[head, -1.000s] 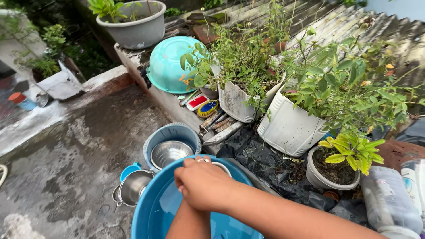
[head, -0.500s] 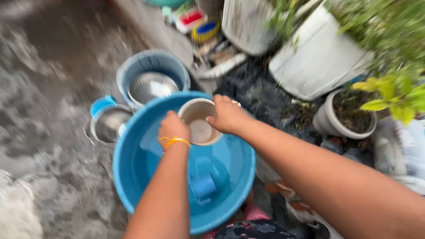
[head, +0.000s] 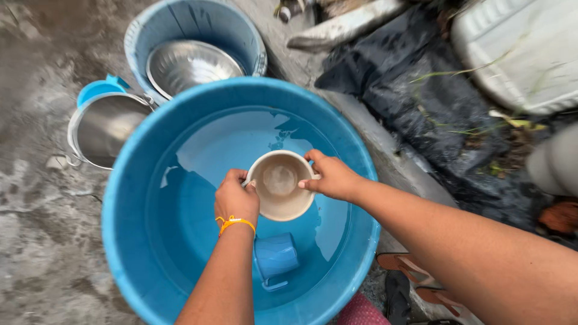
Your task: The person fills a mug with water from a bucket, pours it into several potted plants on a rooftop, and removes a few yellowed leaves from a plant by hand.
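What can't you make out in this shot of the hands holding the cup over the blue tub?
Head view:
- Cup: its underside and any handle are hidden by the left hand and right hand.
- Blue mug: partly covered by the left forearm.
- White planter: cut off by the top and right edges.
- Sandals: partly hidden behind the right arm.

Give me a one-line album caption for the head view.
Both hands, left and right, hold a beige cup over a water-filled blue basin.
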